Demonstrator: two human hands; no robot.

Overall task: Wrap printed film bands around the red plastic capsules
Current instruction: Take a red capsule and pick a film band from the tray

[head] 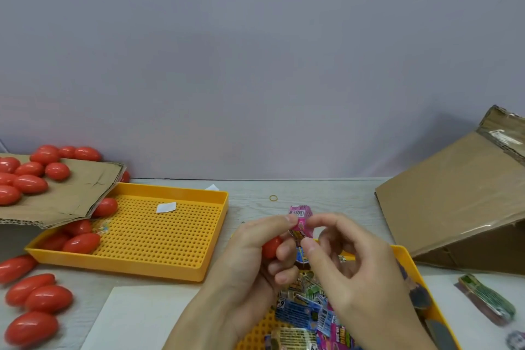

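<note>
While the left hand (250, 258) curls round a red capsule (272, 246), the right hand (349, 267) pinches the pink printed film band (300, 217) between both hands at the fingertips. More bands (305, 312) lie in the yellow tray (403, 253) beneath the hands, and loose capsules (37, 307) sit well left of the left hand.

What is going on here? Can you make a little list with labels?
left hand: left hand grips a red capsule
right hand: right hand pinches the pink printed film band with the left
near tray: yellow tray holds loose printed bands
far tray: perforated yellow tray with a few capsules
spare capsules: pile on cardboard sheet
table: small rubber band
</note>
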